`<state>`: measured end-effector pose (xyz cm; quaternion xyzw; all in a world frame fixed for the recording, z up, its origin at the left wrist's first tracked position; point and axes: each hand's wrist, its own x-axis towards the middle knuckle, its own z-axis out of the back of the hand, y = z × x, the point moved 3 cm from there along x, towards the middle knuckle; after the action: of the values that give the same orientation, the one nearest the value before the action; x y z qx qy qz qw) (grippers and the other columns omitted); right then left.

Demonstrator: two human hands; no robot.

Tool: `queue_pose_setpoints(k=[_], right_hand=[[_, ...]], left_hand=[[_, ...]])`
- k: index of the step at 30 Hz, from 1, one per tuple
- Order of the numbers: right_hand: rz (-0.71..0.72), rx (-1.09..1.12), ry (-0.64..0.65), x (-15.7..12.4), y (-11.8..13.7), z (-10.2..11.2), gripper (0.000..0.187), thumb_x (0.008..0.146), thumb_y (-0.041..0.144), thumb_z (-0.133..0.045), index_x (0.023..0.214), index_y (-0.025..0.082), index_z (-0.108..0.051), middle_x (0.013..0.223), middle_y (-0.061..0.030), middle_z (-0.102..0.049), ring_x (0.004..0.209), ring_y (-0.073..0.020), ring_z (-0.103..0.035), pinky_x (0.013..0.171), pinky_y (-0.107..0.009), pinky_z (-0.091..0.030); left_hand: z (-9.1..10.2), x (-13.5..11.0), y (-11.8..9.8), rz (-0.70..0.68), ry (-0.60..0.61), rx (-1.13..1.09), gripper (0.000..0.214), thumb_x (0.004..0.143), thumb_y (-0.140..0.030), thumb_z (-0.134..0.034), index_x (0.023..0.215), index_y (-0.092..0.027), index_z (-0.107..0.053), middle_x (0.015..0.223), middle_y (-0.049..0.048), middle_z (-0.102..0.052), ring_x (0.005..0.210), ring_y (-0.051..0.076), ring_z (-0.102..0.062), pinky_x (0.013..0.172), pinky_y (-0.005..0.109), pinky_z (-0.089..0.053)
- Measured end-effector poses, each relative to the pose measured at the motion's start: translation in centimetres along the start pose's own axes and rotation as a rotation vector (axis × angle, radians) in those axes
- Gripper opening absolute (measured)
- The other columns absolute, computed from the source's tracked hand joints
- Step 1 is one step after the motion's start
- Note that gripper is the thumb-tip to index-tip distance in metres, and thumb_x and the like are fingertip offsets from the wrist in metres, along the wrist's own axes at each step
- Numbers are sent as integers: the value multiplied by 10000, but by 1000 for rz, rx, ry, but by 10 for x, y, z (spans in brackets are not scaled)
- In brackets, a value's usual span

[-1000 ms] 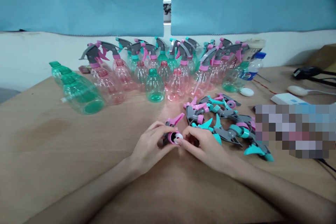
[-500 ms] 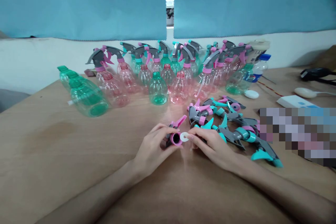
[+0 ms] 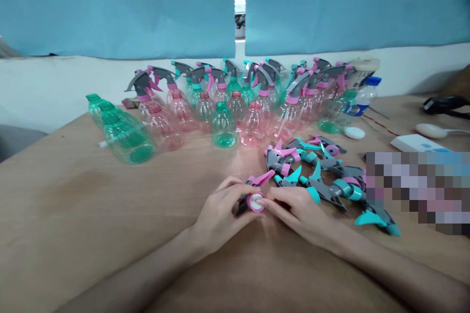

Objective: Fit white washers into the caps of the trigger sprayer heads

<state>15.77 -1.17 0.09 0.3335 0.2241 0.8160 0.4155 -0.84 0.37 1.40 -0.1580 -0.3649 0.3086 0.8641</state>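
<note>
My left hand (image 3: 220,212) is closed around a grey spray head with a pink trigger and pink collar (image 3: 253,193), holding it just above the wooden table (image 3: 91,215). My right hand (image 3: 299,210) pinches a small white ring washer (image 3: 257,200) and presses it against the open pink collar. Both hands meet at the middle of the table. To the right of my right hand lies a pile of loose spray heads (image 3: 323,176) in grey, pink and teal.
Rows of pink and green plastic bottles (image 3: 238,107), some with spray heads fitted, stand at the back. Green bottles (image 3: 123,129) lie on their sides at the left. A white box (image 3: 413,144), a white cap (image 3: 355,132) and cables are at the right.
The white washer was held a little apart from the pink collar half a second ago; now my right hand has brought it back against the collar's opening. The view has shifted slightly.
</note>
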Motion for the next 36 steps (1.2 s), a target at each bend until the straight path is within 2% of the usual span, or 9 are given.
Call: queue_pose_setpoints(k=[5,9,13,17,24,30,36], right_hand=[[3,2,-70,0,0,2,355,958,318,-426,630,183,-432,580,40,-464,528,-82,-431,521,-195,-331],[14,74,-170,-1,4,7,182,907,282,-503,753,184,-508,624,33,-513,514,-82,-448,493,-189,-365],[76,37,-115,-2,9,6,48,857,213,-530,845,179,-562,680,12,-575,518,-83,-483,488,-193,-389],[101,-15,-115,-2,10,6,52,832,180,-532,870,176,-567,699,4,-599,535,-85,-506,510,-199,-400],[52,-42,-64,0,10,5,51,809,166,-539,850,183,-564,627,34,-551,524,-87,-507,500,-200,-379],[88,-94,-81,0,12,8,47,807,181,-553,839,190,-588,589,37,-553,510,-93,-512,489,-207,-365],[113,-83,-100,1,12,8,54,803,191,-583,853,193,-601,589,40,-578,492,-87,-517,475,-198,-374]], left_hand=[[1,0,-1,-3,6,-7,277,785,-296,-703,1020,-198,-591,866,15,-667,849,164,-587,682,259,-521],[3,0,0,19,0,4,286,772,-311,-714,1010,-202,-600,874,14,-668,840,161,-589,684,257,-518],[3,0,1,5,8,3,249,796,-292,-691,1007,-203,-594,882,20,-675,849,171,-586,700,277,-522],[3,0,0,-20,13,3,244,811,-285,-676,1025,-207,-587,891,24,-675,862,177,-583,711,288,-525],[4,-1,-1,-41,61,38,222,825,-293,-658,1011,-191,-595,896,31,-668,877,177,-576,742,274,-513],[3,-2,0,-93,87,56,256,840,-317,-637,1049,-185,-571,889,34,-667,885,186,-571,753,290,-514],[1,-5,1,-41,81,48,269,840,-336,-631,1044,-198,-523,912,29,-648,888,184,-579,723,289,-518]])
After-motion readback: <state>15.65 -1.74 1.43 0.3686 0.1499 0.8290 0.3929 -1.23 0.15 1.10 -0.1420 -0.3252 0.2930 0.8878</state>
